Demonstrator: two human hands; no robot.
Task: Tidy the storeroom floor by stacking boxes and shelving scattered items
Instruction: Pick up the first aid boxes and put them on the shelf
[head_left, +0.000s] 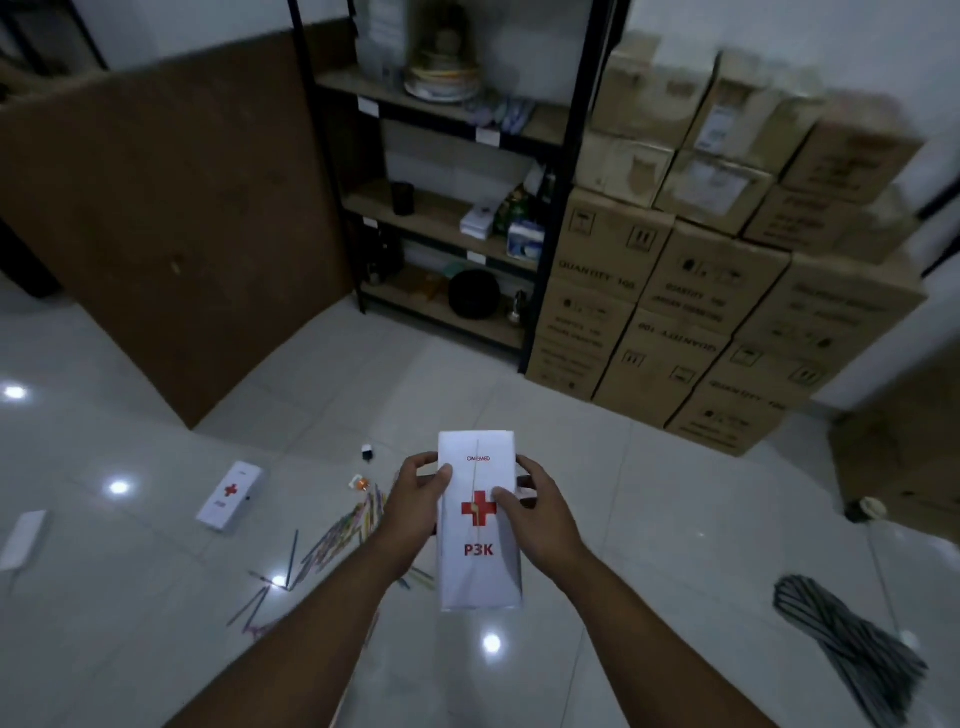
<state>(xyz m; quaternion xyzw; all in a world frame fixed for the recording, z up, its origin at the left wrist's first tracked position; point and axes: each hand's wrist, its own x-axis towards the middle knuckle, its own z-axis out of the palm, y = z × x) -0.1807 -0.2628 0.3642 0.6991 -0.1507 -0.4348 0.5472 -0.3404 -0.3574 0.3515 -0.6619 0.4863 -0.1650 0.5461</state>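
Obscured areas: the fingers of both hands cover the side faces of the white first-aid box (478, 551). A dark part at its right edge, behind the right hand (540, 512), cannot be identified. Both forearms are cut off at the lower frame edge. A flat white item (23, 538), far left of the left hand (415, 493), is cut by the frame edge. Print on the upper cardboard cartons (701, 291) is blurred and unreadable.

Hand state: the left hand grips the box's left edge, thumb on the front face. The right hand grips the right edge, thumb beside the red cross. The box is held between both hands, above the floor (675, 519).

Materials and shapes:
- Held box: rectangular, smooth white, red cross, "P3K" lettering, thin seam down the centre
- Second box (230, 495): same markings, flat on the floor, left of the left hand
- Thin coloured sticks (337, 535): scattered left of the left hand, partly hidden by the left forearm
- Mop (841, 629): grey stringy head, right of the right forearm
- Rack (447, 208): black frame, pale wooden shelves, beyond the hands; brown cartons stacked beside it
- Floor: glossy pale tiles with light reflections
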